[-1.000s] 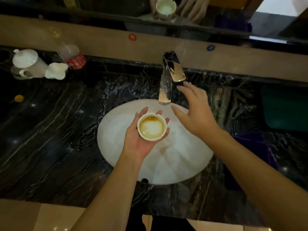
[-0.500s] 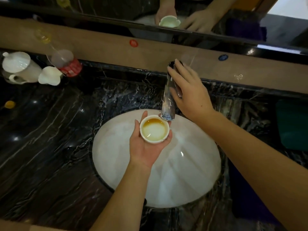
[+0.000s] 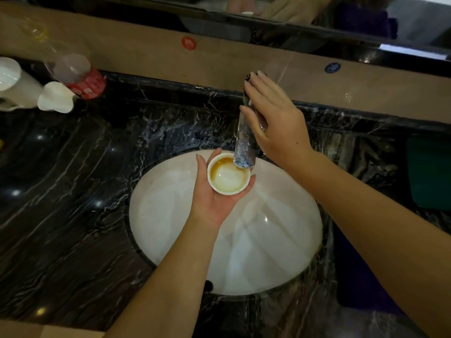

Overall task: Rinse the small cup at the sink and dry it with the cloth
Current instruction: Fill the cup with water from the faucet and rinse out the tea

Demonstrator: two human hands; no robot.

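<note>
Cup: a small round white ceramic cup point(image 3: 229, 176) sits upright in the cupped palm of the left hand, over the far part of the basin and right under the tap's spout; an amber-brown stain rings its inner wall, strongest on the left side, and the bottom looks pale and wet.
Left hand: the left hand point(image 3: 214, 193) cradles the cup from below, thumb along the cup's left side and fingertips showing at its right rim, a loose holding grip around the cup.
Right hand: the right hand point(image 3: 275, 118) lies on the tap's lever, fingers stretched flat along the top and the thumb against the left side of the metal; it presses on the lever more than it wraps it.
Tap: a tall chrome tap point(image 3: 244, 145) leans out over the basin, its spout end just above the cup's far right rim.
Sink: an oval white basin point(image 3: 268, 240) is set into a black marble counter with white veins point(image 3: 73, 191).
Cloth: a dark purple cloth point(image 3: 358, 276) lies on the counter just right of the basin, partly hidden under the right forearm.
Other things: a white ceramic lidded pot point(image 3: 12, 84), a white jug point(image 3: 56, 100) and a clear plastic bottle with a red label point(image 3: 78, 76) stand at the far left; a dark green object point(image 3: 430, 172) sits at the right edge.
</note>
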